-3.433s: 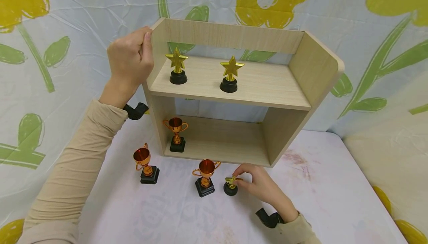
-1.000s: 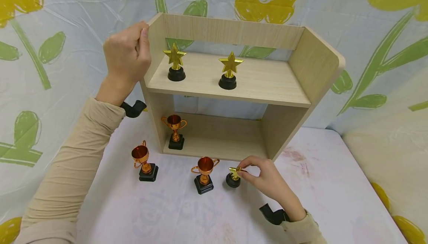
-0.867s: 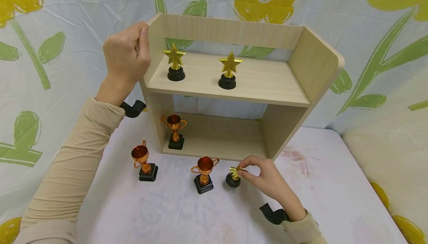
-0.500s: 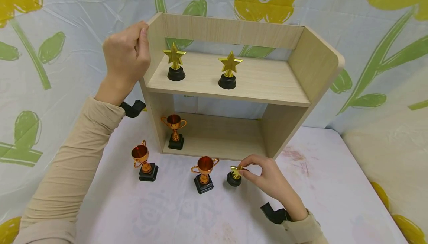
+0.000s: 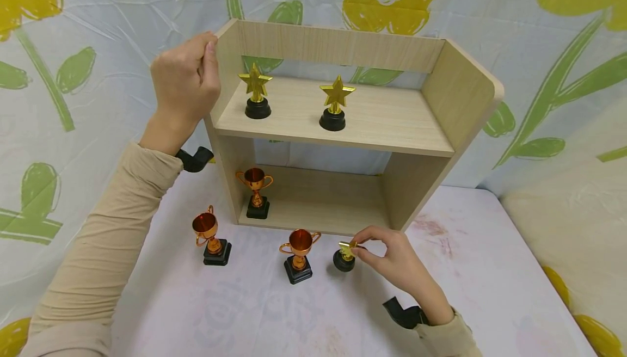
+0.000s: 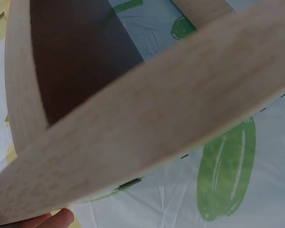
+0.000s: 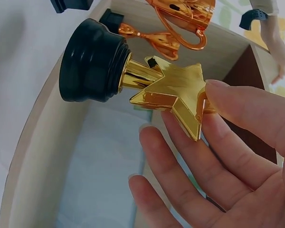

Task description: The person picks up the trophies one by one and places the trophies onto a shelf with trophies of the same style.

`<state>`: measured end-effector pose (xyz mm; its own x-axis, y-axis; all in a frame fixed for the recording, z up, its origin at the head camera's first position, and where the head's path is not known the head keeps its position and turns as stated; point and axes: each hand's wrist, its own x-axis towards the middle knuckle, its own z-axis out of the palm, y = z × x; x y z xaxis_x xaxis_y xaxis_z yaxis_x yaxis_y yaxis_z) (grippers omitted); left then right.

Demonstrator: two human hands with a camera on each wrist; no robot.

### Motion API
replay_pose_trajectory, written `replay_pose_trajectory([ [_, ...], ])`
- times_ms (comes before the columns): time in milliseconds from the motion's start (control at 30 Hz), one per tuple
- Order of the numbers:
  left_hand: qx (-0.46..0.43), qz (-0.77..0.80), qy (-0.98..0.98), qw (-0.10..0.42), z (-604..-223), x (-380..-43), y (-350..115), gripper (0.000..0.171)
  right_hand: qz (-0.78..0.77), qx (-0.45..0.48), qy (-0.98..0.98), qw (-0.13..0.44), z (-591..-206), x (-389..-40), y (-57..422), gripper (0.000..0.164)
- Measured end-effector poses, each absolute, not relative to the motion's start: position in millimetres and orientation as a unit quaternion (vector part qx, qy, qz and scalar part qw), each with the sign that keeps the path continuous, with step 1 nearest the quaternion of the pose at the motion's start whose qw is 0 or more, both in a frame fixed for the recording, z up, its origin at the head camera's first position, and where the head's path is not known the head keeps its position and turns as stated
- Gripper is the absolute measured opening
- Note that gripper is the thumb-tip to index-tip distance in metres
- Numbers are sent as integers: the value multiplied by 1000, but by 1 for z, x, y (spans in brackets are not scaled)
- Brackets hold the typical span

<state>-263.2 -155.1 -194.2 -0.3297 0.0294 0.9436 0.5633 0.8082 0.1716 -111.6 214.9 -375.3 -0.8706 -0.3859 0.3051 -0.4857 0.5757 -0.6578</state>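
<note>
Right wrist view: a shiny gold star trophy with a round black base, pinched by the thumb and fingers of the right hand. It is in front of the pale wooden shelf, near a copper cup trophy with a square black base. The left hand curls its fingers around the shelf's side.

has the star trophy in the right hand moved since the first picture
Yes, a little right and up in the head view: the star trophy now shows farther from the nearest orange cup and closer to the shelf.
</note>
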Motion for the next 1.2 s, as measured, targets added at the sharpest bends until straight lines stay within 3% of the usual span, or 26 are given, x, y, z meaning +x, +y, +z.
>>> replay_pose_trajectory([
  [1200, -185, -243, -782, 543, -196, -264, -156, 34, 394, 260, -877, 94, -365, -110, 217, 20],
])
